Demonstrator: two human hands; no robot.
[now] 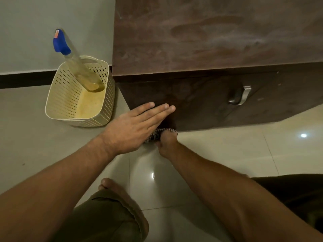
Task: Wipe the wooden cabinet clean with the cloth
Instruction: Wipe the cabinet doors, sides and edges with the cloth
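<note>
The dark brown wooden cabinet (pixel 209 49) fills the upper right, its top streaked and dusty, its front door carrying a metal handle (pixel 242 96). My left hand (pixel 138 126) lies flat with fingers stretched out against the lower left corner of the cabinet front. Just below it my right hand (pixel 167 144) is closed on a patterned cloth (pixel 157 134), pressed at the bottom edge of the cabinet where it meets the floor. Most of the cloth is hidden by both hands.
A cream perforated plastic basket (pixel 59 102) stands on the tiled floor left of the cabinet, holding a spray bottle (pixel 76 62) with a blue trigger head. My knee and foot (pixel 111 191) are on the glossy floor below. A grey wall with black skirting runs behind.
</note>
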